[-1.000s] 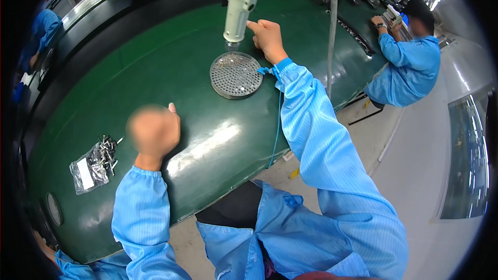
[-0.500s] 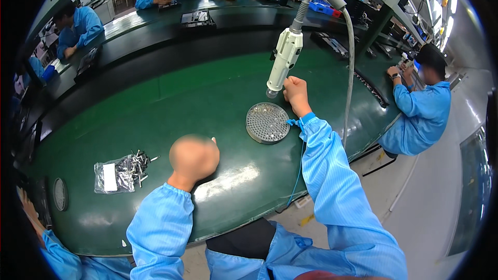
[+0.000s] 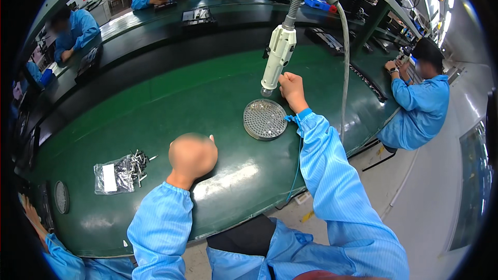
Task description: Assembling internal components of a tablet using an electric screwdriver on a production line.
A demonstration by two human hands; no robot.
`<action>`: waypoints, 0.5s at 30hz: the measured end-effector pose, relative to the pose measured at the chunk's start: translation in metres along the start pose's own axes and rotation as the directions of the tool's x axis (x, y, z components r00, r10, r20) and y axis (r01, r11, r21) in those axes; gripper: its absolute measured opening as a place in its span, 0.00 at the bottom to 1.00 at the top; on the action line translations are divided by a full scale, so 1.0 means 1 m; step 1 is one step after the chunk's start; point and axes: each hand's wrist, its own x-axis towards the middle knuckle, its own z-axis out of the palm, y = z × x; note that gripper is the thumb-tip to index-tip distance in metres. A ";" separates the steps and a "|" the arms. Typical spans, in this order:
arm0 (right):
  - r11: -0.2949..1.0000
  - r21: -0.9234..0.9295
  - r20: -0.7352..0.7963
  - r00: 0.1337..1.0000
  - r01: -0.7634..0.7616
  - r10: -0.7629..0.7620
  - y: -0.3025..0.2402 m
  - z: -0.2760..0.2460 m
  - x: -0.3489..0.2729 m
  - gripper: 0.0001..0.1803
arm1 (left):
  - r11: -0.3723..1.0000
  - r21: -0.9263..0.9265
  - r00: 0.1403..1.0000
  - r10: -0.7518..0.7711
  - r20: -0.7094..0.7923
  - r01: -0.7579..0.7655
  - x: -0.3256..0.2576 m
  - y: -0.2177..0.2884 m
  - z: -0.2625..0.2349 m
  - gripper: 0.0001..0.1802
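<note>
A white electric screwdriver (image 3: 279,58) hangs tilted on its cable, its metal tip just above and behind a round clear dish (image 3: 264,120) with a grid of small holes. Right of that tip is my right hand (image 3: 292,92), its fingers curled into a fist; whatever may be inside is hidden. A blue wrist strap circles that wrist beside the dish's rim. My left hand (image 3: 193,156) hovers over or rests on the green table, its fingers hidden by a blur. To its left lies a clear plastic bag (image 3: 115,176) with a white label, small black-and-silver parts (image 3: 139,166) at its mouth.
A second perforated dish (image 3: 61,197) stands at the left end of the green table (image 3: 155,109). A grey cable (image 3: 346,72) hangs down right of my right hand. Co-workers in blue sit across the black line and at the right; another person's hand (image 3: 32,213) reaches in at the left.
My view has shifted slightly. The screwdriver hangs a little farther left and has swung slightly. My hands keep nearly the same poses, the right still curled beside the screwdriver's tip.
</note>
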 end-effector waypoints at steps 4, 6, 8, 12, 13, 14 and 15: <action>1.000 -0.003 -0.006 1.000 0.007 -0.007 0.001 0.001 0.000 0.30 | 1.000 -0.002 1.000 0.000 0.014 0.000 0.000 0.000 -0.001 0.26; 1.000 -0.019 -0.010 1.000 0.006 -0.006 0.003 -0.001 0.002 0.30 | 1.000 -0.003 1.000 0.002 0.014 -0.002 0.000 0.000 0.000 0.26; 0.999 -0.036 -0.013 1.000 0.004 -0.005 0.005 -0.001 0.003 0.30 | 1.000 -0.004 1.000 0.004 0.015 -0.004 0.000 0.000 0.001 0.26; 0.999 -0.032 -0.018 1.000 0.011 -0.011 0.005 0.000 0.003 0.30 | 1.000 -0.009 1.000 0.000 0.012 0.000 -0.001 -0.001 0.002 0.26; 0.999 -0.036 -0.024 1.000 0.012 -0.013 0.004 0.001 0.003 0.30 | 1.000 -0.009 1.000 0.000 0.012 0.001 -0.001 -0.001 0.002 0.26; 0.999 -0.036 -0.023 1.000 0.011 -0.012 0.004 0.001 0.003 0.30 | 1.000 -0.009 1.000 -0.001 0.013 0.002 -0.001 -0.001 0.001 0.26; 0.999 -0.041 -0.016 1.000 0.013 -0.014 0.005 0.001 0.003 0.30 | 1.000 -0.007 1.000 -0.003 0.016 0.003 -0.001 -0.001 0.001 0.26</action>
